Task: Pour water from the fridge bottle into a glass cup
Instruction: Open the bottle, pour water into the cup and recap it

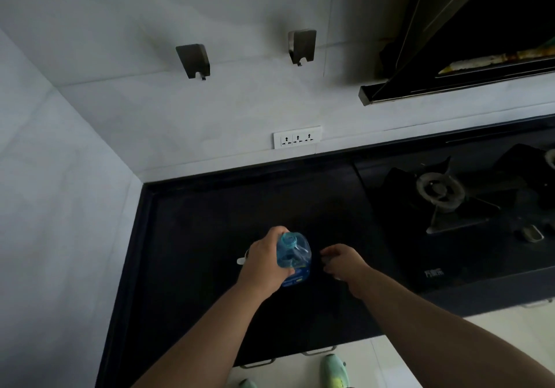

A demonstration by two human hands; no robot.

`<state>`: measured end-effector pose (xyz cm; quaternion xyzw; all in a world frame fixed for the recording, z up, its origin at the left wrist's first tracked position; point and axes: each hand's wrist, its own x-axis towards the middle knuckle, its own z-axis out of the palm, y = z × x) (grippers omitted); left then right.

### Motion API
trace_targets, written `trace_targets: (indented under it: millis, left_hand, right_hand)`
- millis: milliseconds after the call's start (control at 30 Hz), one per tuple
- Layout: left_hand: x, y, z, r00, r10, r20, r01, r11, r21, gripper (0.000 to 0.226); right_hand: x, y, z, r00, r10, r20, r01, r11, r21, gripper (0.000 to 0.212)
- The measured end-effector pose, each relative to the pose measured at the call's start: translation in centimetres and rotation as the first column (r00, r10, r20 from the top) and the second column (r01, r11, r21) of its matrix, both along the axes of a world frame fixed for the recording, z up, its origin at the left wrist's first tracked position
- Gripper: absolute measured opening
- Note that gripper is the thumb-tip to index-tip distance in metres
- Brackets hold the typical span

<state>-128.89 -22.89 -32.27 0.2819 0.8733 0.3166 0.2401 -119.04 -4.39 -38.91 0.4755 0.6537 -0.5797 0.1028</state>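
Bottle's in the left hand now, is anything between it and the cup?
No obstacle shows. The left hand grips the bottle, whose mouth looks uncapped. The right hand curls on the counter just beside it, round something too dark to identify; a glass cup isn't clearly visible, so its path can't be confirmed.

Dim light is falling across pale grey tiled walls (pixel 90 117) meeting in a corner. Two dark metal wall hooks (pixel 193 60) and a white triple socket plate (pixel 297 140) are sitting above the black glossy countertop (pixel 210 222); a black gas hob (pixel 450 201) is occupying its right end.
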Motion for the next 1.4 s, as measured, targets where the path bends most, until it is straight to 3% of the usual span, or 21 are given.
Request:
trace_targets:
  millis: [67,167,267,367,400,467,533,600,700,933,1000,1133,1300,1400]
  left_hand:
    - [-0.1,-0.1,-0.4,1.0,0.006,-0.024,-0.006,1.0,-0.003,0.071]
    - [-0.1,-0.1,0.0,1.0,-0.015,-0.027,0.014,0.999,-0.046,0.073]
    - [-0.1,0.1,0.2,1.0,-0.014,-0.024,0.012,0.997,-0.076,0.074]
    - [0.0,0.1,0.3,1.0,-0.008,-0.017,0.007,0.995,-0.095,0.076]
    - [-0.1,0.1,0.2,1.0,-0.01,-0.017,0.008,0.996,-0.094,0.076]
    - [-0.1,0.0,0.0,1.0,-0.013,-0.01,0.012,0.996,-0.085,0.077]
    - [-0.2,0.0,-0.2,1.0,-0.012,-0.012,0.011,0.997,-0.072,0.075]
    - [-0.3,0.0,-0.5,1.0,-0.009,-0.015,0.008,0.998,-0.058,0.075]
    - [-0.4,0.0,-0.8,1.0,-0.011,-0.021,0.009,0.999,-0.05,0.073]
    - [-0.6,-0.3,-1.4,0.999,-0.023,0.038,0.023,1.0,0.004,0.074]
    - [-1.0,-0.9,-1.7,0.993,-0.047,0.109,0.047,0.999,0.007,0.079]
    - [-2.4,-2.9,-2.7,0.953,-0.015,0.301,0.001,0.999,0.047,0.096]
    - [-4.9,-5.2,-4.5,0.951,0.287,0.114,-0.269,0.952,-0.149,0.061]
    - [-6.4,-6.3,-6.0,0.933,0.289,0.215,-0.214,0.925,-0.314,0.066]
  right_hand:
    - [0.6,0.0,-0.7,0.992,0.084,0.096,-0.093,0.991,0.093,0.026]
    - [0.6,0.2,-1.6,0.969,0.168,0.18,-0.19,0.976,0.109,0.028]
    - [-0.5,0.3,-0.9,0.998,0.047,0.04,-0.047,0.999,0.005,0.03]
    - [-2.1,0.6,0.1,0.992,-0.092,-0.081,0.081,0.989,-0.124,0.047]
    - [-2.5,0.9,0.0,0.998,-0.052,-0.038,0.049,0.996,-0.081,0.059]
    - [-2.4,1.4,0.5,0.969,0.165,0.184,-0.186,0.977,0.107,0.073]
    - [-1.7,1.6,0.8,0.903,0.307,0.301,-0.379,0.898,0.221,0.066]
    - [-1.2,1.1,1.1,0.897,0.368,0.246,-0.424,0.874,0.236,0.056]
    - [-0.9,-0.1,1.7,0.924,0.377,0.061,-0.38,0.896,0.227,0.062]
    - [-1.5,-1.7,4.0,0.829,0.494,-0.261,-0.46,0.869,0.185,0.112]
    - [-1.9,-2.0,4.6,0.806,0.525,-0.274,-0.477,0.85,0.225,0.114]
    - [-2.2,-2.8,4.2,0.788,0.593,-0.168,-0.504,0.776,0.378,0.098]
    - [-2.1,-3.2,3.6,0.821,0.563,-0.097,-0.473,0.765,0.436,0.09]
    - [-2.0,-3.5,3.5,0.832,0.552,-0.057,-0.464,0.75,0.472,0.094]
